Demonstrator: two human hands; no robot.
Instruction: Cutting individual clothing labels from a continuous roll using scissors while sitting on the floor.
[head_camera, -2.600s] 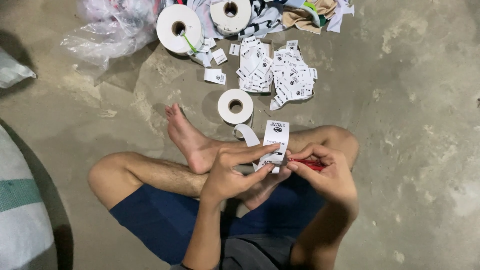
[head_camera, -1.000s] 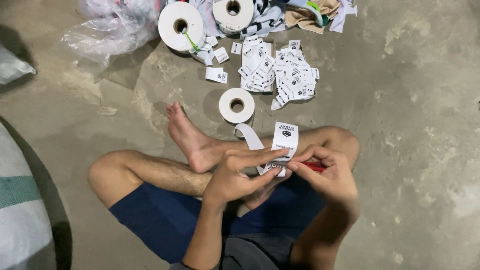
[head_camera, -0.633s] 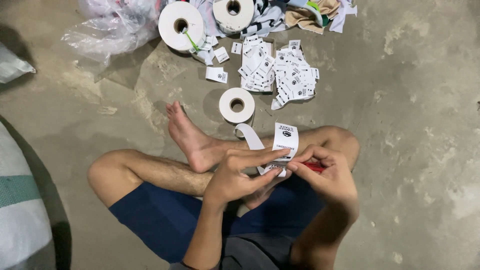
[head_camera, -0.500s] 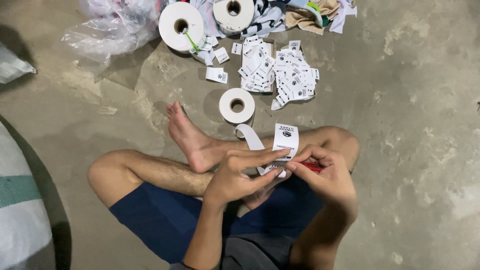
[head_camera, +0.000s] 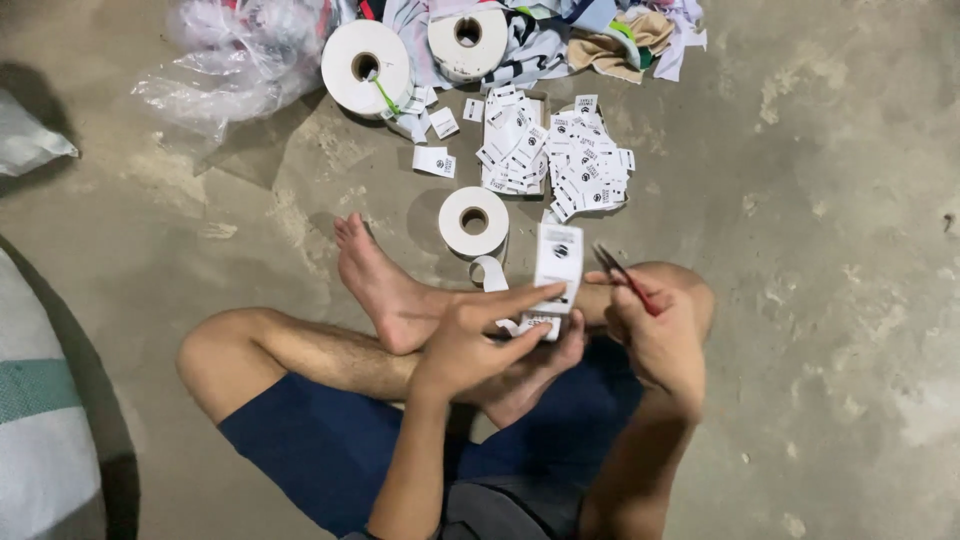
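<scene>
While the left hand (head_camera: 470, 345) pinches the white label strip (head_camera: 557, 262) between thumb and fingers just as it did half a second ago, the right hand (head_camera: 655, 335) has drawn apart from it. In the head view, the only 1 here, the red-handled scissors (head_camera: 622, 277) now sit clear of the strip on its right side, blades angled up and away, where they were tucked in close under the label a moment earlier. The right hand is closed around the handles; whether the blades are parted is too fine to tell. The strip stands upright above the left fingertips, over the crossed shins of the seated person, and its tail curls back to the small tape roll (head_camera: 474, 220) lying flat on the concrete floor (head_camera: 820, 250) just beyond the bare foot (head_camera: 375, 285). My reading is that the scissors are being repositioned between cuts, with 1 label length fed up and ready. Farther out lie a pile of cut labels (head_camera: 555, 150) and 2 larger rolls (head_camera: 365, 67), beside crumpled clear plastic (head_camera: 230, 70) and a heap of cloth scraps (head_camera: 610, 30).
</scene>
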